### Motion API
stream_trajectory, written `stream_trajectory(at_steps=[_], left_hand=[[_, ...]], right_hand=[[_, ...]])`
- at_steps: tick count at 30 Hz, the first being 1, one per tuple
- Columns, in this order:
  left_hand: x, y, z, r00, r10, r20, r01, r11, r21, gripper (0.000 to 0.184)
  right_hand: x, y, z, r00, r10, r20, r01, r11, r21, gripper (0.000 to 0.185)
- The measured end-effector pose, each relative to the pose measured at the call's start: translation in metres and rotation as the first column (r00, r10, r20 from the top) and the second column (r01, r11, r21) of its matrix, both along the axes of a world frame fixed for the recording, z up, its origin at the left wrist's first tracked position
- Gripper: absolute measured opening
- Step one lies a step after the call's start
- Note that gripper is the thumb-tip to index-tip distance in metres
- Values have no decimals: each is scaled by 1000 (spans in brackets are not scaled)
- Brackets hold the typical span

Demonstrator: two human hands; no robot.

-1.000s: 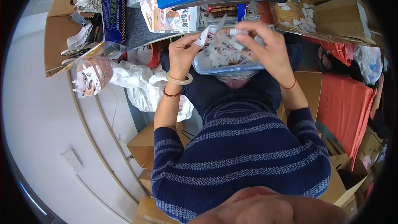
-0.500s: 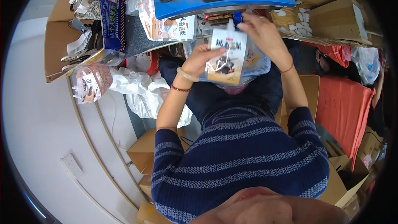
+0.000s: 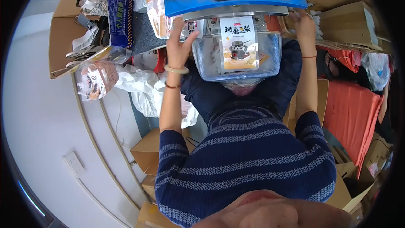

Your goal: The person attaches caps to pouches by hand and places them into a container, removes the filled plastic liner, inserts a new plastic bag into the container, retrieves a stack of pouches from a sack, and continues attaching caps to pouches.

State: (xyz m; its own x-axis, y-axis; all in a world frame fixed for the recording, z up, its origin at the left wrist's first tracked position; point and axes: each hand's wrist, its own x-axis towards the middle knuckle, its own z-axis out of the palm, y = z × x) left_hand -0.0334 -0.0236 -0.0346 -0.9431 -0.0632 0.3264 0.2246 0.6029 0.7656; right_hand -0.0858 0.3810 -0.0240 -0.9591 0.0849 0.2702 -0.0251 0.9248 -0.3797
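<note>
A printed drink pouch hangs with its top edge under the blue press, its front facing up. Neither hand touches it. My left hand is left of the pouch, thumb and fingers apart, holding nothing, beside a stack of similar pouches. At the right end of the press, my right hand reaches up with extended fingers and nothing visible in it; its fingertips are hard to make out. Below the hanging pouch, a tub lined with clear blue plastic sits between my legs.
A cardboard box of odds and ends stands at the left, with a bag of pouches hanging below it. White pieces and an open carton are at the right. Red wrapped bundles stand farther right.
The pouch has left my left hand and now sits under the press. My left hand has moved left and opened; my right hand has moved right to the press's end.
</note>
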Motion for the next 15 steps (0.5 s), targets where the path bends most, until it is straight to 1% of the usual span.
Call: stream_trajectory(at_steps=[1, 2, 3, 5, 6, 7, 8, 9, 10, 11, 12, 13, 15], left_hand=[[-3, -15, -7, 989, -117, -96, 94, 972, -217, 55], [-4, -25, -15, 954, -248, -166, 157, 890, -429, 60], [0, -22, -9, 939, -286, -189, 141, 825, -547, 49], [12, -48, -24, 961, -214, -177, 101, 863, -495, 37], [16, -43, -12, 994, -58, -98, 9, 896, -444, 28], [25, -37, -3, 995, -54, -87, 10, 898, -439, 28], [31, -30, 5, 999, 30, 29, -22, 970, -242, 30], [33, -26, 8, 984, 85, 154, -80, 996, -42, 32], [37, -26, -3, 990, 48, 134, -66, 989, 131, 24], [41, -17, 6, 989, 50, 136, -68, 989, 131, 24], [46, -2, 26, 979, -6, 204, -47, 965, 257, 22], [50, 10, 39, 962, -71, 265, -36, 925, 377, 21], [56, 20, 44, 947, -109, 303, -13, 928, 372, 19]], right_hand=[[4, -1, 3, 998, -66, -7, 66, 997, -42, 20], [8, -1, 8, 991, -132, -15, 131, 988, -83, 20], [16, -1, 16, 992, -125, -20, 123, 989, -84, 20], [37, -6, 37, 973, 30, -229, -75, 979, -190, 20], [49, -15, 50, 978, 64, -198, -129, 933, -335, 19], [65, -32, 65, 978, 124, -170, -189, 874, -448, 18], [77, -50, 78, 970, 186, -155, -241, 797, -553, 17], [91, -67, 78, 970, 237, -52, -211, 723, -658, 16], [102, -84, 71, 954, 296, 47, -162, 640, -751, 16], [107, -100, 61, 919, 390, 60, -229, 651, -724, 16], [108, -114, 56, 875, 480, 71, -302, 653, -695, 17], [106, -124, 64, 873, 483, 69, -303, 650, -697, 17], [101, -136, 90, 857, 498, -131, -425, 542, -724, 20]])
